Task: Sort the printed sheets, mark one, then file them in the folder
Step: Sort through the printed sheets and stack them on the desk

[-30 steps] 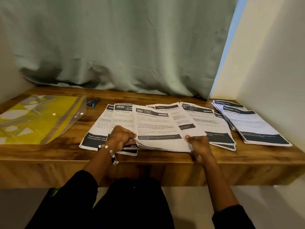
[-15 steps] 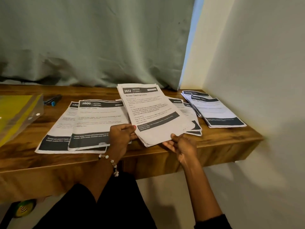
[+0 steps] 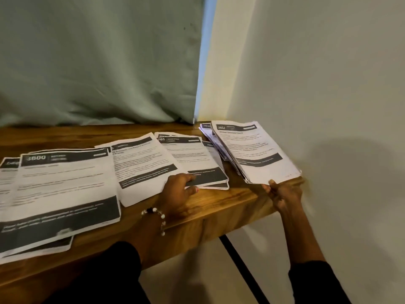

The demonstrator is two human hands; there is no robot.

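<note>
Grip, left hand (image 3: 179, 189): laid on the desk edge, fingers loosely bent, fingertips resting on the lower margin of the 701 pile; nothing is gripped.
Grip, right hand (image 3: 282, 194): pinching the near edge of the 2652 bundle (image 3: 254, 150), thumb on top and fingers beneath.
Far-left pile: the 3800 sheets (image 3: 65, 185) are seen stacked over further sheets at the near left of the wooden desk (image 3: 219, 207), partly cut off by the frame edge.
Centre sheet: one loose sheet (image 3: 140, 163) is shown overlapped on the left by the 3800 sheets and on the right by the 701 pile (image 3: 190, 159).
Right-hand stack: the 2652 bundle is held over the stack by the wall (image 3: 208, 132), its near edge lifted off the desk.
Folder and pen: neither is in view.
Progress, as judged: sorting is under way, with several piles formed and one bundle being added to the right-hand stack. Marking and filing are not yet done.
Change from the earlier frame: the 2652 bundle, held by both hands above the centre half a second ago, is now carried to the right by the right hand alone. The left hand is now lowered to the 701 pile, and the view is swung rightward, so the yellow folder and pen are lost from sight.
</note>
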